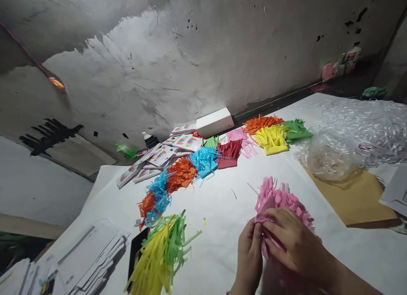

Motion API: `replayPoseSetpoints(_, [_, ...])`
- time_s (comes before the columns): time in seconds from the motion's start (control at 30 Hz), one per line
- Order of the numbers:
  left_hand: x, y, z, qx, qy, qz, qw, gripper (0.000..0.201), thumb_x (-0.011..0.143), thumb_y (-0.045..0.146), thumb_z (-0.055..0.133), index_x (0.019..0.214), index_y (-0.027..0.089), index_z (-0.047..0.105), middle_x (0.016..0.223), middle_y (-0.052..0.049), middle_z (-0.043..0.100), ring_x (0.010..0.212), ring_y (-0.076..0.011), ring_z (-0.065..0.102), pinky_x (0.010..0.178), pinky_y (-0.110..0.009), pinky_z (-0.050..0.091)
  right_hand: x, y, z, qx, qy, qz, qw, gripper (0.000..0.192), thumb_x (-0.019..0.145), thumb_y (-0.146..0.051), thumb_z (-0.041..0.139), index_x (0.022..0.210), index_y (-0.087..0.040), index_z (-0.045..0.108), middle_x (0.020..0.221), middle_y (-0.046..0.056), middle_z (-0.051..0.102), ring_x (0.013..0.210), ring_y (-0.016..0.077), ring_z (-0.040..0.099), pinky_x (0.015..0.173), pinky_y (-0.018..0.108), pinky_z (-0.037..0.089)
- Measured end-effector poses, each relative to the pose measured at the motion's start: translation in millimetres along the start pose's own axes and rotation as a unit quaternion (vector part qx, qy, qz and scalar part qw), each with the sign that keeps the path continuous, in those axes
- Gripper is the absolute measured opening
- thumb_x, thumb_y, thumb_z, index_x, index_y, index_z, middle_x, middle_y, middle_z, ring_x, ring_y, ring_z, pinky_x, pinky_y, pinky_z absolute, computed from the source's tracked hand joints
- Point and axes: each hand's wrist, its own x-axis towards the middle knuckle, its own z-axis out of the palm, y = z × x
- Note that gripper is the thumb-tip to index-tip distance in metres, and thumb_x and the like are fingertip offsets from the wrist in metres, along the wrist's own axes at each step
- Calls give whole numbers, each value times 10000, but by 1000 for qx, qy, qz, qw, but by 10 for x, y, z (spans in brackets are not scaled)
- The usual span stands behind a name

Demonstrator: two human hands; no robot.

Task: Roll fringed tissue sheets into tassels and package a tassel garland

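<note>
Pink fringed tissue paper (pixel 269 191) lies at the right front of the white table, its cut strips spreading up and to the right. Along its uncut edge, my left hand (pixel 250 250) pinches the paper between thumb and fingers. My right hand (pixel 291 237) is closed on the same paper just beside it, and its palm hides part of the fringe. More pink paper shows blurred under my right wrist. Nearest on the left is a yellow and green tissue tassel bundle (pixel 162 252) lying over a dark flat object (pixel 133 248).
Fringed bundles in orange (pixel 181 174), blue (pixel 205 161), dark red (pixel 229 153) and yellow (pixel 271 139) curve across the table. Behind are printed packets (pixel 162 155) and a white box (pixel 214 122). Clear plastic (pixel 365 129) and a brown envelope (pixel 352 197) lie right; white folded stacks (pixel 92 252) left.
</note>
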Motion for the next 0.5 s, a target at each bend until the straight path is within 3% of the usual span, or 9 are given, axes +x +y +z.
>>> replayPoseSetpoints(0.1, [-34,-25,30,-4,2,-3,1000,402,986,512,570,1155,190,741,1119,-105,752,1013,-250,669,978,-379,507,-45,-3,53,-34,31,-5,999,240,963,-63,480,1071,-181,658,1054,91,667,1003,259,615,1051,549,419])
replayPoseSetpoints(0.2, [-61,-33,55,0,0,-2,1000,403,993,514,556,1172,197,730,1125,-108,745,977,-245,673,948,-387,521,-37,23,49,56,5,64,996,279,968,-56,436,960,-201,674,935,52,667,920,232,619,1075,576,384])
replayPoseSetpoints(0.37, [-74,-17,59,36,-15,29,999,375,1004,489,541,1126,189,729,1105,-113,739,1009,-259,664,898,-364,515,40,64,-11,145,-15,169,975,244,916,-99,521,703,-206,575,820,35,637,861,227,624,865,451,521])
replayPoseSetpoints(0.5, [-60,14,9,74,-28,46,996,372,1022,474,501,1077,186,730,1069,-110,737,989,-256,656,872,-349,495,120,105,-79,191,-46,209,958,227,827,-73,589,656,-205,520,803,13,651,799,188,670,708,309,562])
